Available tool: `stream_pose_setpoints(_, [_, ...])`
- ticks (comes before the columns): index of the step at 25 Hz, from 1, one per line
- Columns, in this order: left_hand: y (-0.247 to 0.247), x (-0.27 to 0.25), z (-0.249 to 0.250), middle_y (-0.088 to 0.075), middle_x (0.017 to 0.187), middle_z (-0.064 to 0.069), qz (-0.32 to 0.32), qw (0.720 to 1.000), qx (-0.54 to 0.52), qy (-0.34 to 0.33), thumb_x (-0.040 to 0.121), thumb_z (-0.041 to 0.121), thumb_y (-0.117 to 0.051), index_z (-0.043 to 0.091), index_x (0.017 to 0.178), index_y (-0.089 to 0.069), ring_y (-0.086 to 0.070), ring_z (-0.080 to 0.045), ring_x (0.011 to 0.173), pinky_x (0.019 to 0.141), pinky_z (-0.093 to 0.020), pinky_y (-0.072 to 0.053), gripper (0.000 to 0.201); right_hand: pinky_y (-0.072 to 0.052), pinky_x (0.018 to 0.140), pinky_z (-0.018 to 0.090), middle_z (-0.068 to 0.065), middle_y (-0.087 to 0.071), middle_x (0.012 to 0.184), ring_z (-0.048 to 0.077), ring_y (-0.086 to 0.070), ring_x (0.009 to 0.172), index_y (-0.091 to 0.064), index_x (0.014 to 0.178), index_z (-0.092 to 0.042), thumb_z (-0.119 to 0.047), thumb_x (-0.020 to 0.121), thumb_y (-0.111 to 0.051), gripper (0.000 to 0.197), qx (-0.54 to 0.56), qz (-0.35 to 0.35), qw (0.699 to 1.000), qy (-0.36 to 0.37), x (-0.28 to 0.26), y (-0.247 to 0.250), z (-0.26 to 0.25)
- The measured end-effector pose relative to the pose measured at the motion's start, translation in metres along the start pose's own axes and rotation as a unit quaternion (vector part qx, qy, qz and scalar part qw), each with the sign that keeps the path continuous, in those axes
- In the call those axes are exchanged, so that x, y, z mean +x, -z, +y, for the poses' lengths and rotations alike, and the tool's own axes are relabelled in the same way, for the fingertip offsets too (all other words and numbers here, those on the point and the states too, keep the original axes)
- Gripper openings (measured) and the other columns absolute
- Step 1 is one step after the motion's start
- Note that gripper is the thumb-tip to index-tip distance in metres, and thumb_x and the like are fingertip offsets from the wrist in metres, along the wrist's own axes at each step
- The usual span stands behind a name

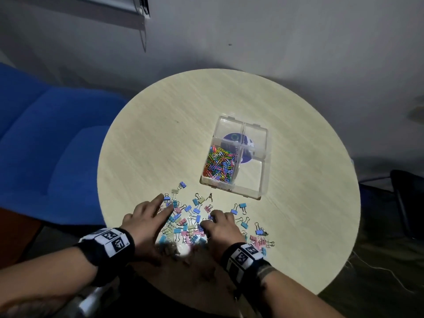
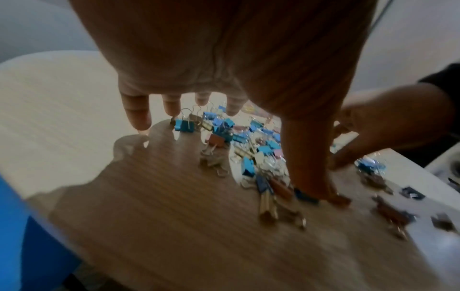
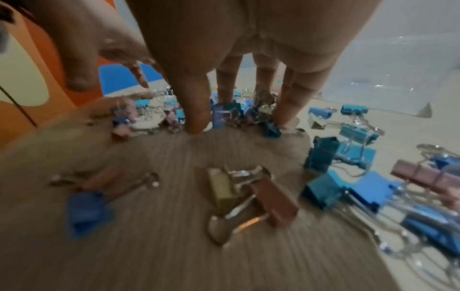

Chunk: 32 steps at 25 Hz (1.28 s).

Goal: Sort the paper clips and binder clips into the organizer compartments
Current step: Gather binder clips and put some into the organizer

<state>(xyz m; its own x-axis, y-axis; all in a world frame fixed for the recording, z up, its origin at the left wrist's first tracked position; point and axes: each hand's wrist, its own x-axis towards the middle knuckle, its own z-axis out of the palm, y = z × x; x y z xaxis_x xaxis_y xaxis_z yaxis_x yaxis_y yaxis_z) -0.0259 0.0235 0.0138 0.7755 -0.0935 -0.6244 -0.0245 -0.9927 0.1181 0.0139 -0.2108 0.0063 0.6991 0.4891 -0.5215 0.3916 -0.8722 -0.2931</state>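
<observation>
Both wrists at bottom of frame. Left hand (image 1: 146,218) fingers stretched flat, tips over left edge of binder clips (image 1: 192,220) pile. Right hand (image 1: 221,228) fingers curled down into pile's middle, grip unclear. Organizer (image 1: 238,157) upper right, paper clips (image 1: 219,165) in near-left compartment.

We see the organizer (image 1: 238,157), a clear plastic box with four compartments, open on top. Its near-left compartment holds the paper clips (image 1: 219,165), a heap of mixed bright colours; we see nothing in the other three compartments. The binder clips (image 1: 190,221) lie loose in front of the organizer, on its near-left side, apart from it: small ones in blue, pink and pale yellow with silver wire handles, scattered at all angles, some piled, a few strays nearest the organizer's front corner.
</observation>
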Motion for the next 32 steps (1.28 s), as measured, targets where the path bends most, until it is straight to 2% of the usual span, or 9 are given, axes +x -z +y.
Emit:
stream_pose_setpoints(4, [-0.009, 0.015, 0.007, 0.016, 0.162, 0.001, 0.03, 0.999, -0.007, -0.035, 0.074, 0.055, -0.073, 0.044, 0.153, -0.005, -0.013, -0.032, 0.14, 0.112, -0.045, -0.031, 0.105, -0.046, 0.095, 0.035, -0.001, -0.049, 0.118, 0.023, -0.043, 0.119, -0.066, 0.12, -0.027, -0.014, 0.094, -0.057, 0.03, 0.054, 0.064, 0.995, -0.046, 0.005, -0.001, 0.014])
stream_pose_setpoints(10, [-0.008, 0.04, 0.018, -0.014, 0.161, 0.003, 0.092, 0.977, -0.176, -0.082, 0.08, 0.023, -0.074, 0.035, 0.141, -0.047, -0.022, -0.025, 0.145, 0.117, -0.031, -0.025, 0.068, -0.039, 0.089, 0.015, -0.004, -0.068, 0.115, 0.017, -0.063, 0.108, -0.07, 0.119, -0.026, -0.017, 0.091, -0.064, 0.029, 0.227, 0.105, 0.954, -0.167, -0.002, 0.022, 0.037])
stream_pose_setpoints(13, [-0.002, 0.043, 0.018, -0.043, 0.146, 0.004, 0.129, 0.947, -0.281, -0.089, 0.08, 0.006, -0.068, 0.028, 0.13, -0.06, -0.047, -0.016, 0.131, 0.107, -0.016, -0.032, 0.055, -0.049, 0.096, 0.024, -0.005, -0.073, 0.102, 0.015, -0.067, 0.098, -0.071, 0.113, -0.023, -0.01, 0.091, -0.064, 0.026, 0.315, 0.125, 0.919, -0.203, -0.009, 0.017, 0.045])
stream_pose_setpoints(15, [0.001, 0.043, 0.014, -0.056, 0.131, 0.009, 0.145, 0.926, -0.335, -0.093, 0.08, -0.001, -0.065, 0.027, 0.122, -0.064, -0.059, -0.013, 0.113, 0.102, -0.024, -0.044, 0.05, -0.051, 0.095, 0.026, -0.009, -0.072, 0.094, 0.012, -0.067, 0.094, -0.07, 0.11, -0.024, -0.006, 0.091, -0.062, 0.027, 0.364, 0.148, 0.897, -0.203, -0.014, 0.013, 0.048])
stream_pose_setpoints(18, [0.0, 0.039, 0.001, -0.062, 0.119, 0.012, 0.17, 0.914, -0.359, -0.087, 0.082, -0.002, -0.066, 0.028, 0.116, -0.067, -0.061, -0.008, 0.103, 0.099, -0.032, -0.049, 0.045, -0.045, 0.084, 0.014, -0.014, -0.07, 0.095, 0.008, -0.065, 0.092, -0.068, 0.11, -0.029, -0.004, 0.092, -0.058, 0.032, 0.381, 0.162, 0.889, -0.197, -0.023, 0.01, 0.055])
stream_pose_setpoints(22, [-0.007, 0.025, -0.002, -0.054, 0.128, 0.012, 0.17, 0.949, -0.226, -0.137, 0.077, 0.034, -0.074, 0.036, 0.119, -0.065, -0.043, -0.013, 0.117, 0.105, -0.04, -0.039, 0.042, -0.042, 0.096, 0.023, -0.006, -0.061, 0.111, 0.021, -0.051, 0.116, -0.07, 0.109, -0.028, -0.011, 0.086, -0.061, 0.03, 0.269, 0.216, 0.907, -0.241, -0.035, 0.005, 0.069])
stream_pose_setpoints(26, [-0.016, 0.015, 0.029, -0.01, 0.161, 0.011, 0.077, 0.982, -0.065, -0.162, 0.063, 0.071, -0.065, 0.048, 0.142, -0.036, -0.007, -0.023, 0.145, 0.116, -0.049, -0.014, 0.088, -0.033, 0.105, 0.04, 0.001, -0.036, 0.146, 0.027, -0.029, 0.133, -0.049, 0.136, -0.032, -0.04, 0.085, -0.065, 0.055, 0.141, 0.155, 0.914, -0.347, -0.05, 0.005, 0.075])
stream_pose_setpoints(29, [-0.02, 0.018, 0.05, 0.01, 0.163, 0.006, 0.05, 0.987, 0.026, -0.152, 0.056, 0.075, -0.066, 0.046, 0.151, -0.007, 0.01, -0.03, 0.149, 0.116, -0.055, -0.003, 0.115, -0.033, 0.11, 0.042, 0.002, -0.019, 0.159, 0.029, -0.02, 0.141, -0.034, 0.149, -0.031, -0.049, 0.083, -0.067, 0.077, 0.157, 0.088, 0.918, -0.353, -0.052, -0.003, 0.075])
stream_pose_setpoints(32, [-0.02, 0.024, 0.059, 0.003, 0.163, 0.005, 0.062, 0.988, 0.041, -0.139, 0.066, 0.065, -0.07, 0.045, 0.151, -0.008, 0.002, -0.03, 0.149, 0.114, -0.052, -0.013, 0.107, -0.034, 0.11, 0.034, 0.004, -0.026, 0.152, 0.027, -0.027, 0.135, -0.044, 0.145, -0.025, -0.031, 0.086, -0.068, 0.064, 0.176, 0.105, 0.929, -0.309, -0.046, -0.012, 0.069])
